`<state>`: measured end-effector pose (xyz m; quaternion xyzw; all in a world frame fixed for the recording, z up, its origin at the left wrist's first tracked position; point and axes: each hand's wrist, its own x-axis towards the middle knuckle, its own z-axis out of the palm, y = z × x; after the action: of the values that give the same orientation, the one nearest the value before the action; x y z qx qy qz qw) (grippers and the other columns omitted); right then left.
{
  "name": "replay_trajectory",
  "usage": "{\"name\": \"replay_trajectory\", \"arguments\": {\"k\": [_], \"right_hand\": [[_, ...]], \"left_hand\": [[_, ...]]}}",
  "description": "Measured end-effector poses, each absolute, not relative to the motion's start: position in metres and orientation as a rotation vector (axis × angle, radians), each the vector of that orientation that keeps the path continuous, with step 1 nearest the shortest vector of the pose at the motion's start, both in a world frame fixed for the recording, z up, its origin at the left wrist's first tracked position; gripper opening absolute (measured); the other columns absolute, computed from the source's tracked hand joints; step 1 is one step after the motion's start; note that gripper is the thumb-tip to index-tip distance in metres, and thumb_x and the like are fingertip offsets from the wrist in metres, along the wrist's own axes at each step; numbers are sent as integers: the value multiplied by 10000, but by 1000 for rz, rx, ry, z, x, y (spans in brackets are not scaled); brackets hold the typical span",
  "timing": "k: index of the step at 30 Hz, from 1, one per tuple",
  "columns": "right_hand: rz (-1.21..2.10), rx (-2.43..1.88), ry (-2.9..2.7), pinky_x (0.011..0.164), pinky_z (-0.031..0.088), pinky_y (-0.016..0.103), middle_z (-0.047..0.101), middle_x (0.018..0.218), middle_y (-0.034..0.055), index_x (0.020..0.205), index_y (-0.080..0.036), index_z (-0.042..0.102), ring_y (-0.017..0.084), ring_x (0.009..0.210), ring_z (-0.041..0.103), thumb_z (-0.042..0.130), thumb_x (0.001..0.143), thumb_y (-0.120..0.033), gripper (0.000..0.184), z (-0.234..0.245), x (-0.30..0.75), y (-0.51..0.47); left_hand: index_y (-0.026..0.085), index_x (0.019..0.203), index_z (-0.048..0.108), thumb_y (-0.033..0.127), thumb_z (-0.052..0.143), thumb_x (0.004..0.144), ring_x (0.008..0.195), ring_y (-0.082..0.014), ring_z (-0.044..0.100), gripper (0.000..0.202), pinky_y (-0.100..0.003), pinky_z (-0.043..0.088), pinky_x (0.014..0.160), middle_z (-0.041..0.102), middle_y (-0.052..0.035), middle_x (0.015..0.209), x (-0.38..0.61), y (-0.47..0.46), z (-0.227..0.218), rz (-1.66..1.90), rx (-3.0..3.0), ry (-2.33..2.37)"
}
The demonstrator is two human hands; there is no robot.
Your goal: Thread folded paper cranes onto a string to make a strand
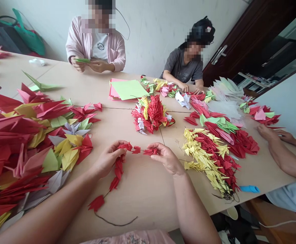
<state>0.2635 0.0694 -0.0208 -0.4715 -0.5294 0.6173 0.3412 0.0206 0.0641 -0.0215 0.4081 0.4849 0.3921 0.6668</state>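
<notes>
My left hand (108, 159) is pinched shut on a string of red paper cranes (117, 171) that trails down toward the table's near edge, ending in a dark thread (114, 223). My right hand (166, 158) is pinched shut on a small red paper crane (150, 151). Between the two hands hangs another red crane (136, 149) on the thread. Both hands hover just above the wooden table (143, 189).
A big heap of coloured paper cranes (23, 142) lies at left. A red bunch (151, 113) sits mid-table, yellow-red strings (209, 156) at right, a paper stack (127, 89) behind. Two people sit opposite; another person's arms (282, 152) rest at right. A blue object (249, 188) lies near the edge.
</notes>
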Motion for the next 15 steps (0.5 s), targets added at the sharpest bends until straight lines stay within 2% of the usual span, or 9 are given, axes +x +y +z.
{"name": "replay_trajectory", "arguments": {"k": [5,11,15], "right_hand": [[1421,-1370,-1485,891,483,337,673,1087,60,1053,-192,624,180,965,638,627,758,-248,300,-27,265,73],[1178,-1511,-1672,817,509,333,686,1081,57,1055,-191,630,178,895,649,543,803,-161,268,-29,267,72],[999,-1528,-1822,888,498,369,679,1055,60,1040,-188,653,203,960,625,546,774,-62,313,-29,261,71]], "left_hand": [[211,976,605,446,654,790,533,-95,484,303,-212,432,496,511,55,684,20,66,-26,838,971,1170],[192,962,629,493,665,767,515,-116,524,361,-224,419,471,554,42,657,18,66,-26,760,1112,1249],[180,929,646,498,683,727,528,-118,548,379,-247,461,493,634,1,780,22,67,-22,725,1189,1261]]}}
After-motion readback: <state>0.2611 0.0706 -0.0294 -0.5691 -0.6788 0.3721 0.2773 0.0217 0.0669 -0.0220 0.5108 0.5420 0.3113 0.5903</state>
